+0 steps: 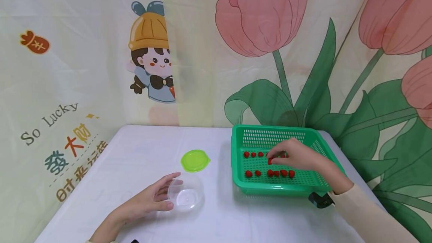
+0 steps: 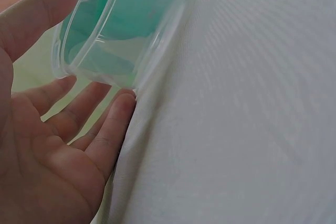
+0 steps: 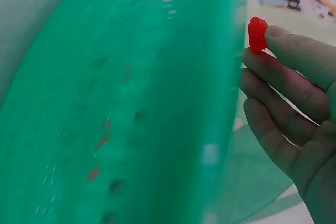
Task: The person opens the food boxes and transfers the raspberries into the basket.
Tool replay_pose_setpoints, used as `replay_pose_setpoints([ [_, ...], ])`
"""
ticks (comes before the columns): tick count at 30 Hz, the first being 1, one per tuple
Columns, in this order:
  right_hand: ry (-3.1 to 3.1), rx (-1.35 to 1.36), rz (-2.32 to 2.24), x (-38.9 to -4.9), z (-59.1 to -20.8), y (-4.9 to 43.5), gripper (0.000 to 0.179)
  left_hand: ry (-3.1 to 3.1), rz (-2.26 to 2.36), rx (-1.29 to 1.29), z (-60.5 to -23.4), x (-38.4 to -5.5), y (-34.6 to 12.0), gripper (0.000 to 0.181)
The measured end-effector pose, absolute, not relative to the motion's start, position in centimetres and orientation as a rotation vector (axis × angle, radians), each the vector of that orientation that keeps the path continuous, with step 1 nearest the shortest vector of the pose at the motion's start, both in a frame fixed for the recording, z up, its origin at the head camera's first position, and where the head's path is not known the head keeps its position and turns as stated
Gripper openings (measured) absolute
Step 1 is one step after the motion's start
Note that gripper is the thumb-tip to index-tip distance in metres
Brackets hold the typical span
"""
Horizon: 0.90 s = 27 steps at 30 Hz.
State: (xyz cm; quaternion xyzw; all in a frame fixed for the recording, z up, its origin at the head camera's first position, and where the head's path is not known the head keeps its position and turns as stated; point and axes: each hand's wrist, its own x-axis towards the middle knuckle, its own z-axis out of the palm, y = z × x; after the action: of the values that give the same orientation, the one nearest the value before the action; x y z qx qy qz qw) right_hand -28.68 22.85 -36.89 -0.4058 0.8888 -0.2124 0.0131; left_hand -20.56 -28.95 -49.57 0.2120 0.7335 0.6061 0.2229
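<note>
A red, bumpy raspberry (image 3: 257, 35) is pinched between the thumb and index finger of my right hand (image 1: 293, 155), over the green basket (image 1: 270, 188). More red berries (image 1: 248, 174) lie in two rows on the basket's floor. In the right wrist view, the basket's wall fills the left side and the right hand's other fingers are loosely bent. A clear plastic cup (image 1: 186, 198) stands on the table. My left hand (image 1: 145, 203) is beside it, fingers extended; in the left wrist view, thumb and fingertips are right at the cup's side (image 2: 113, 40).
A bright green lid (image 1: 195, 161) lies flat behind the cup, left of the basket. The white-covered table (image 1: 141, 153) ends at the back against a printed curtain (image 1: 199, 48) with tulips and a cartoon figure. A black wrist camera (image 1: 320, 200) sits near the basket's front right corner.
</note>
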Motion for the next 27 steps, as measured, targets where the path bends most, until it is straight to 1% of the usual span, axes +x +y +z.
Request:
replay_pose_setpoints([
  [5, 2.790, -1.258, -0.653, -29.0, -38.0, 26.0, 0.013, 2.019, 1.672, 0.586, -49.5, -20.6, -28.8, 0.085],
  [13, 2.771, -1.119, -0.632, -29.2, -39.2, 29.7, 0.012, 2.022, 1.668, 0.573, -49.6, -20.7, -28.9, 0.086],
  [21, 2.738, -1.071, -0.618, -30.1, -40.5, 31.8, 0.016, 2.014, 1.675, 0.586, -49.7, -20.6, -29.0, 0.085],
  [27, 2.723, -1.042, -0.608, -30.4, -41.5, 32.3, 0.014, 2.005, 1.681, 0.582, -49.6, -20.6, -29.0, 0.085],
])
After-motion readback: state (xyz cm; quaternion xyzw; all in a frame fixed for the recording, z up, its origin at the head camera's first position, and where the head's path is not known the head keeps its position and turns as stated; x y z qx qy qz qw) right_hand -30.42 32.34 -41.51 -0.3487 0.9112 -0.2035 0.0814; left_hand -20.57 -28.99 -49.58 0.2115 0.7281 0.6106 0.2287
